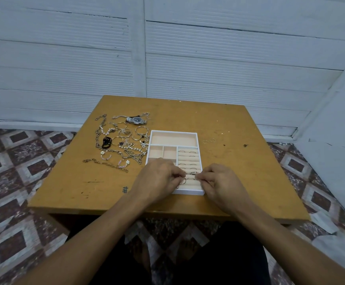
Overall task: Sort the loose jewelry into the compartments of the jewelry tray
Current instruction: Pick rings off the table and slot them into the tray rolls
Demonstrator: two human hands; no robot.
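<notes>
A white jewelry tray (197,136) with peach lining lies on the table; its right column of ring rolls (188,159) carries several rings. My left hand (157,177) covers the tray's near left part and pinches a small ring at the rolls. My right hand (219,182) is at the tray's near right corner, its fingertips pinched on something small that I cannot make out. A heap of loose jewelry (120,140) with chains, pearl strands, bangles and a wristwatch (136,120) lies left of the tray. Two loose rings (208,141) lie right of it.
The brown wooden table (239,171) stands against a white panelled wall. Its near edge runs just under my wrists. A small hash mark (125,190) is drawn near my left wrist. Patterned floor tiles surround the table.
</notes>
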